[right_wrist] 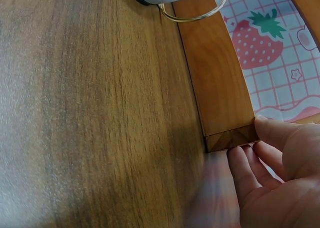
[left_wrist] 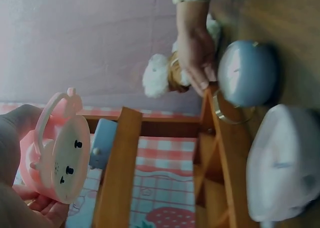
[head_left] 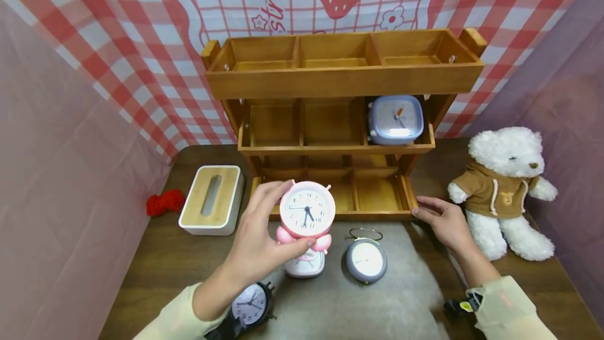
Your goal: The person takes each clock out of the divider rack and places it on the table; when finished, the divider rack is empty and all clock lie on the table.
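My left hand (head_left: pixel 259 237) holds a pink twin-bell alarm clock (head_left: pixel 308 209) between thumb and fingers, in front of a wooden three-tier shelf (head_left: pixel 344 80). The clock is upside down, bells low and feet up; its back with dark knobs shows in the left wrist view. My right hand (head_left: pixel 443 224) pinches the right front corner of the shelf's bottom tier, thumb and fingertips on the wood (right_wrist: pixel 230 136). Below the pink clock a small white clock (head_left: pixel 305 266) is partly hidden. Right of it lies a grey round clock (head_left: pixel 366 260) with a wire handle.
A blue clock (head_left: pixel 396 119) sits in the middle tier's right compartment. A black clock (head_left: pixel 250 303) is beside my left forearm. At left are a tissue box (head_left: pixel 207 198) and a red bow-like object (head_left: pixel 165 202). A white teddy bear (head_left: pixel 507 193) sits at right.
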`<state>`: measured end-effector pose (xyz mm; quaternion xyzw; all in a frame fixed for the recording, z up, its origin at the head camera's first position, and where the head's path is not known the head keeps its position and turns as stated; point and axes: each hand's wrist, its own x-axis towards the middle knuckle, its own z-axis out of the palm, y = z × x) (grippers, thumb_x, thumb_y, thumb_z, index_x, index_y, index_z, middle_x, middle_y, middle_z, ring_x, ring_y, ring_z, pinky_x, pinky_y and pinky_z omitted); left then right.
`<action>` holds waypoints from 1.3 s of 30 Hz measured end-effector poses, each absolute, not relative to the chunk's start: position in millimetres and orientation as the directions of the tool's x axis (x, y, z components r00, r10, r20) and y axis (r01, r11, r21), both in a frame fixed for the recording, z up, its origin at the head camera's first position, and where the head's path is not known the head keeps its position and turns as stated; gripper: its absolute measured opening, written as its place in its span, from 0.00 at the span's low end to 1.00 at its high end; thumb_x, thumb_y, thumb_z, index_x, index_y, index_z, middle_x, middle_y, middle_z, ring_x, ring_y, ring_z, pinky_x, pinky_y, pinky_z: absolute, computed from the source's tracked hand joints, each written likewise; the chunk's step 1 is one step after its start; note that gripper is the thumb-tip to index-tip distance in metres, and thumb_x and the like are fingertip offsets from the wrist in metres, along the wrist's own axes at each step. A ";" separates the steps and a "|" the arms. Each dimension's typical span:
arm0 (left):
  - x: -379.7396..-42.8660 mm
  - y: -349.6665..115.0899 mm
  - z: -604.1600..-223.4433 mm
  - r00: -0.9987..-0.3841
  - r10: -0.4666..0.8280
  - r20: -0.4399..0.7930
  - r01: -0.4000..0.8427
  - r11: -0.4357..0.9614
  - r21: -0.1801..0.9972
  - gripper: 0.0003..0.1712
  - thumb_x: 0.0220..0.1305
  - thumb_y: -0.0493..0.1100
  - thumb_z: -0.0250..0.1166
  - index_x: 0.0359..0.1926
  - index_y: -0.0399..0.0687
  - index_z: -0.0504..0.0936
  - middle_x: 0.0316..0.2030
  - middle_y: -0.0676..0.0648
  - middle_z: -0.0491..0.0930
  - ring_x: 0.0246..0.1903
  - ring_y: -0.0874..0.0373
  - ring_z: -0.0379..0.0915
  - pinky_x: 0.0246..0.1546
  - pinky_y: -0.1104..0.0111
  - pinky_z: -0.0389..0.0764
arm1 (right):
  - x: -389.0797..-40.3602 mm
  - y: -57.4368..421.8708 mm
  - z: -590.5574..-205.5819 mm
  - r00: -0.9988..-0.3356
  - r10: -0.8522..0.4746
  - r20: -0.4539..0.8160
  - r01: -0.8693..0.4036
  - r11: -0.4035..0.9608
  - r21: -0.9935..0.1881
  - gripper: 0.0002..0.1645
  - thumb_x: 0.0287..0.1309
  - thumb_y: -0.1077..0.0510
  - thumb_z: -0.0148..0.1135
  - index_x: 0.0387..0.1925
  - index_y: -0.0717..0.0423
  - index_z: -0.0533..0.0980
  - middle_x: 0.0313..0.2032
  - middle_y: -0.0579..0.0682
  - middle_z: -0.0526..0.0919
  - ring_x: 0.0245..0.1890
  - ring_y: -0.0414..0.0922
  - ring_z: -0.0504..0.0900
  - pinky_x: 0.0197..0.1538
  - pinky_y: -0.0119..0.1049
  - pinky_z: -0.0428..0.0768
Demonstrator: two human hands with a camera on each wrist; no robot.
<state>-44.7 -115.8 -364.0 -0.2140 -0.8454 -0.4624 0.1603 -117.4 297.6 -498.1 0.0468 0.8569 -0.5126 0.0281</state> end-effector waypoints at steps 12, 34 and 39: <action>17.0 -127.8 -433.5 -0.931 0.166 0.325 0.357 0.598 0.718 0.57 0.34 0.47 0.87 0.70 0.50 0.74 0.61 0.56 0.73 0.58 0.61 0.72 0.58 0.60 0.77 | -118.0 297.1 -496.1 -0.994 0.046 -0.097 0.108 0.477 -0.872 0.32 0.67 0.51 0.68 0.65 0.68 0.75 0.56 0.69 0.82 0.40 0.20 0.80 0.41 0.19 0.78; 69.5 -118.7 -491.2 -0.965 0.254 0.066 0.224 0.664 0.714 0.54 0.41 0.52 0.84 0.70 0.42 0.74 0.61 0.53 0.72 0.54 0.63 0.74 0.56 0.66 0.80 | -118.4 297.3 -492.7 -0.994 0.038 -0.103 0.108 0.509 -0.854 0.33 0.67 0.51 0.68 0.65 0.68 0.75 0.55 0.68 0.83 0.39 0.19 0.79 0.41 0.18 0.78; 70.3 -117.4 -496.0 -0.966 0.252 0.060 0.225 0.701 0.677 0.55 0.40 0.53 0.84 0.70 0.41 0.73 0.62 0.52 0.72 0.54 0.61 0.75 0.55 0.64 0.81 | -118.1 296.0 -492.5 -0.995 0.034 -0.094 0.098 0.506 -0.857 0.32 0.68 0.52 0.67 0.65 0.69 0.74 0.56 0.70 0.82 0.39 0.19 0.79 0.41 0.18 0.77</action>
